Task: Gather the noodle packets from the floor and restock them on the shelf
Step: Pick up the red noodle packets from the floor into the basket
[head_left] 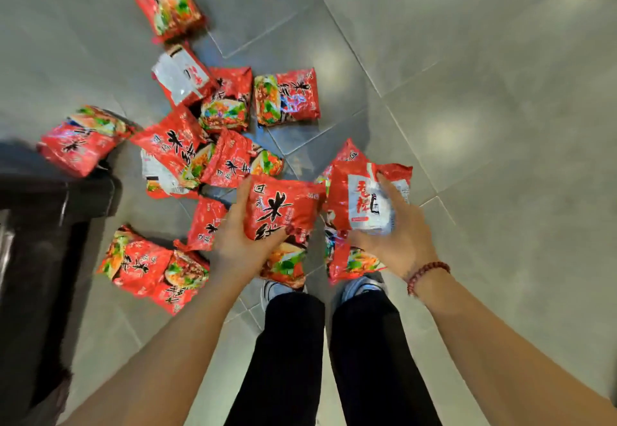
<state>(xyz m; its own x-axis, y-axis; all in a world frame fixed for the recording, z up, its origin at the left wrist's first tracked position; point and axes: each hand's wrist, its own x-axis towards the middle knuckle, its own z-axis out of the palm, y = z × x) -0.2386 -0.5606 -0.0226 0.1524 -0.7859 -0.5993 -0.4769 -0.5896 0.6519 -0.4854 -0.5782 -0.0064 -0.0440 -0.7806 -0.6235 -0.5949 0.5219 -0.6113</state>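
Observation:
Several red noodle packets lie scattered on the grey tiled floor [467,58]. My left hand [240,242] grips one red packet [283,211] with black characters, held above my feet. My right hand [397,235] grips a small stack of packets [360,198], the top one showing its white back panel. Loose packets lie further off: one at the top [167,1], one face-down [182,74], two side by side [287,96], one at the left [80,140], and a pair at the lower left [150,268].
A dark shelf base or fixture [40,242] stands along the left edge. My two legs in black trousers and grey shoes [364,287] are below the hands. Bare tiles stretch to the right. A red bead bracelet [425,273] sits on my right wrist.

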